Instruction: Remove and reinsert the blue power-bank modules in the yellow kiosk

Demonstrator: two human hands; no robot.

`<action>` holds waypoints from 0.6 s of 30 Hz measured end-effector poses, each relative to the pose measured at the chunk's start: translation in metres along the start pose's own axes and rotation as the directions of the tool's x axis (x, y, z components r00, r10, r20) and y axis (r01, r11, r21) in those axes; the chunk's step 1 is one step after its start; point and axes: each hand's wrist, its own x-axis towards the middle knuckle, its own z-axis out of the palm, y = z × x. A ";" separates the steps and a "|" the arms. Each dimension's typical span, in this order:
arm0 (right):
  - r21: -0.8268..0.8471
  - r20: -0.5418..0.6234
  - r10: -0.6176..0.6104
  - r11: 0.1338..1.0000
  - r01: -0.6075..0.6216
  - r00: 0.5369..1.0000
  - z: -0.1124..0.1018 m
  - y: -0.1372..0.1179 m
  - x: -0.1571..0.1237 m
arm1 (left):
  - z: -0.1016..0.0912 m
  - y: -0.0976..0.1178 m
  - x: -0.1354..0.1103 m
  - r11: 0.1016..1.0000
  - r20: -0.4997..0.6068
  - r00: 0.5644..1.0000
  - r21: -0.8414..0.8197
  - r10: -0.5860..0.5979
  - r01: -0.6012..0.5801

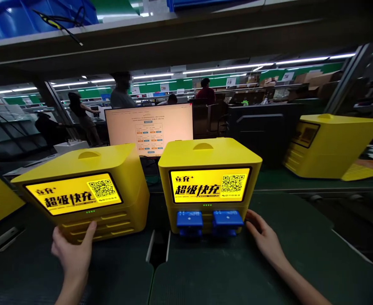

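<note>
Two yellow charging cabinets stand on the dark green bench. My left hand grips the lower front corner of the left cabinet, which sits turned at an angle with its lit screen and empty slots facing me. My right hand rests against the lower right corner of the middle cabinet. Two blue power banks stick out of that cabinet's lower slots, just left of my right hand's fingers.
A third yellow cabinet stands at the right, turned away. A lit monitor is behind the two cabinets. A gap splits the green bench mats. Several people work in the background. A shelf with blue bins hangs overhead.
</note>
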 end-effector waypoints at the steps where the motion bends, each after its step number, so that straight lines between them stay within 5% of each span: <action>1: 0.007 0.004 0.008 1.000 -0.008 1.000 0.004 -0.005 -0.009 | -0.001 0.015 -0.013 0.999 0.007 1.000 -0.049 0.017 -0.017; 3: 0.022 0.002 0.041 0.999 -0.041 0.999 0.012 -0.016 -0.025 | -0.001 0.044 -0.044 0.976 0.234 0.972 -0.215 0.016 0.036; 4: 0.033 0.000 0.058 0.998 -0.058 0.998 0.015 -0.020 -0.030 | 0.001 0.057 -0.060 0.949 0.448 0.894 -0.285 0.004 0.139; 6: 0.054 -0.002 0.082 0.995 -0.081 0.997 0.018 -0.027 -0.034 | 0.007 0.079 -0.088 0.857 0.830 0.557 -0.273 -0.020 0.438; 7: 0.061 0.002 0.087 0.994 -0.087 0.996 0.018 -0.028 -0.034 | 0.011 0.089 -0.100 0.806 0.925 0.381 -0.219 -0.008 0.550; 8: 0.066 0.007 0.089 0.994 -0.090 0.996 0.018 -0.029 -0.033 | 0.015 0.098 -0.108 0.757 0.967 0.254 -0.175 0.012 0.630; 9: 0.066 0.011 0.092 0.993 -0.093 0.996 0.018 -0.030 -0.031 | 0.019 0.106 -0.114 0.709 0.984 0.172 -0.147 0.036 0.689; 14: 0.067 0.017 0.095 0.993 -0.096 0.995 0.015 -0.028 -0.029 | 0.037 0.132 -0.112 0.593 0.994 -0.042 -0.028 0.103 0.805; 18: 0.064 0.011 0.085 0.994 -0.086 0.996 0.015 -0.027 -0.029 | 0.050 0.143 -0.105 0.596 0.992 -0.115 0.061 0.054 0.801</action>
